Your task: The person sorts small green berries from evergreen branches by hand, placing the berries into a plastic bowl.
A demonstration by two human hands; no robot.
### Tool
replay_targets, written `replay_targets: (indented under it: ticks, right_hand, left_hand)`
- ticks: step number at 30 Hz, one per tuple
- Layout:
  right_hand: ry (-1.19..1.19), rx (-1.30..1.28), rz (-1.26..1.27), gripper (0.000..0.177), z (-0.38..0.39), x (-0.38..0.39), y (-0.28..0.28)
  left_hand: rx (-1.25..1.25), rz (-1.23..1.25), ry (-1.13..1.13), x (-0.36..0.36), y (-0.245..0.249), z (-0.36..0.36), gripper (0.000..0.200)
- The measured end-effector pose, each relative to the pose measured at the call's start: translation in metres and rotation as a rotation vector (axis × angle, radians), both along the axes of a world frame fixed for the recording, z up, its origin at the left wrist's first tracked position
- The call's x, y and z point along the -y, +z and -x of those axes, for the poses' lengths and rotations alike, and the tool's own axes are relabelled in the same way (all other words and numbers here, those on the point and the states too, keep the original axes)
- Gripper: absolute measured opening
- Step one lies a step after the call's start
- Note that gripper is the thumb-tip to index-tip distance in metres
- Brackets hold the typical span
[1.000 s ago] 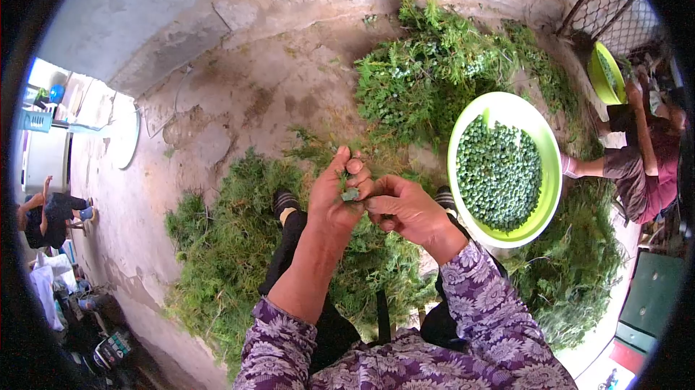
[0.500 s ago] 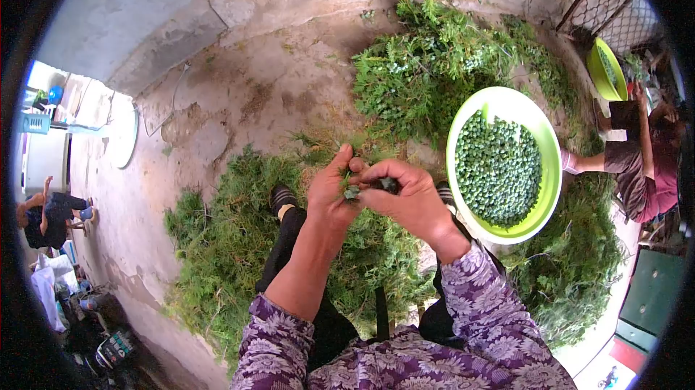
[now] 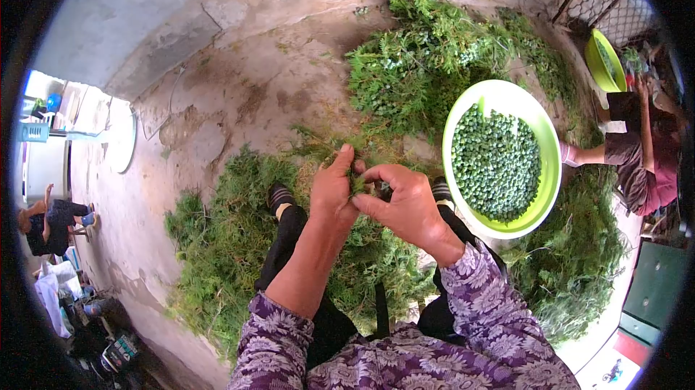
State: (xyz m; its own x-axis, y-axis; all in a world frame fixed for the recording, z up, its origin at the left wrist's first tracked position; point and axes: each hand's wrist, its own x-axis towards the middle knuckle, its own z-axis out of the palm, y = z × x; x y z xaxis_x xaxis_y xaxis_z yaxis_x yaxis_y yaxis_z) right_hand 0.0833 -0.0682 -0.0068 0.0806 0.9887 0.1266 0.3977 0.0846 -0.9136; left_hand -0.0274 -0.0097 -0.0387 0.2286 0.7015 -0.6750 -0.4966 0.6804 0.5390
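Near the centre, my left hand (image 3: 334, 189) is closed around a small green sprig (image 3: 357, 185), with the thumb pointing up. My right hand (image 3: 400, 197) meets it from the right, its thumb and forefinger curled together at the sprig; dark green bits show between its fingers, too small to tell exactly. To the right of my right hand stands a light green basin (image 3: 555, 166) holding many round green berries (image 3: 496, 166). Cut green branches (image 3: 232, 245) lie on the ground below and left of my hands.
A leafy heap of branches (image 3: 420, 64) lies beyond my hands, and more greenery (image 3: 572, 260) lies below the basin. At the right edge a seated person (image 3: 644, 151) is beside another green basin (image 3: 600, 64). Another person (image 3: 51, 220) sits far left.
My right hand's fingers have shifted slightly, and fewer berries show between my hands. The basin appears slightly higher and further left in the view.
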Motion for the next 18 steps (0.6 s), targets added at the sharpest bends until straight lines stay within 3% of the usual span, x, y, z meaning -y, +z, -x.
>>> replay_targets:
  ticks: [2, 4, 7, 10, 12, 18]
  right_hand:
    - [-0.035, 0.013, 0.038, 0.030, -0.001, 0.000, -0.001]
    - [-0.018, 0.196, -0.098, 0.024, -0.001, -0.002, -0.004]
    - [-0.045, 0.390, -0.065, 0.030, 0.005, 0.004, -0.011]
    - [-0.038, 0.293, -0.114, 0.030, 0.004, 0.001, -0.006]
    - [-0.041, 0.330, -0.091, 0.031, 0.004, 0.002, -0.001]
    - [-0.004, 0.387, -0.051, 0.035, 0.004, 0.001, 0.006]
  left_hand:
    - [-0.008, -0.010, 0.051, 0.000, -0.004, -0.003, 0.016]
    - [-0.015, -0.022, 0.105, -0.002, -0.011, -0.003, 0.014]
    - [0.054, -0.009, 0.132, -0.002, -0.013, -0.002, 0.013]
    - [0.003, 0.022, 0.103, -0.002, -0.001, -0.003, 0.015]
    - [-0.143, -0.020, 0.086, 0.001, 0.006, -0.005, 0.017]
    - [-0.200, -0.106, 0.035, 0.003, 0.016, -0.002, 0.018]
